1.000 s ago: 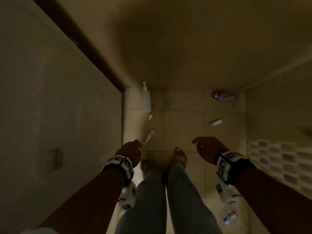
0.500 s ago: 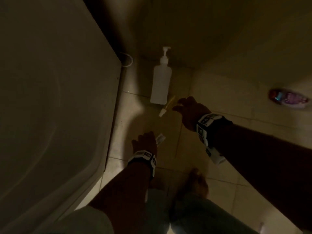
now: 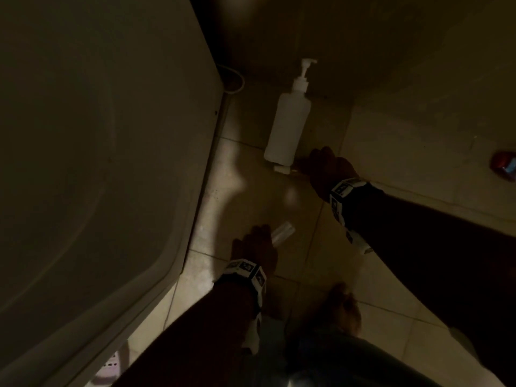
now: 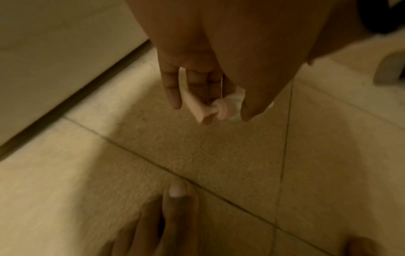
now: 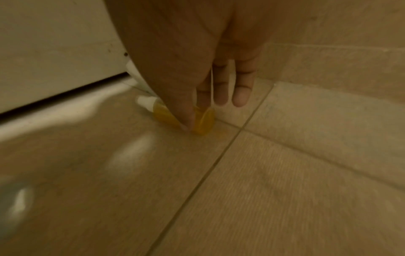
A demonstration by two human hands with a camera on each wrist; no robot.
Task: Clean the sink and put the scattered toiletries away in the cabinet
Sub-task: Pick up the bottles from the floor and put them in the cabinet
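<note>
The left hand [image 4: 219,52] hangs low over the tiled floor [image 3: 391,169], its fingers [image 4: 173,86] pointing down and closed round a small pale tube [image 4: 197,107] with crumpled clear wrapping at one end. In the head view the tube's end projects past the hand [image 3: 257,247], beside the white cabinet panel [image 3: 97,163].

The right hand [image 5: 186,52] reaches down to the floor further forward. Its thumb and forefinger pinch a small bottle of yellow liquid with a white cap [image 5: 157,110], which lies on its side on a tile; the other fingers [image 5: 241,90] stay straight and apart from it. In the head view this hand [image 3: 329,169] sits just beside the base of a white pump bottle [image 3: 287,127], which lies on its side on the floor with the pump head pointing towards the wall.

A red and blue item [image 3: 505,164], too dim to identify, lies on the floor well apart at the right edge. The person's bare foot [image 4: 173,216] stands on the tiles below the left hand.
</note>
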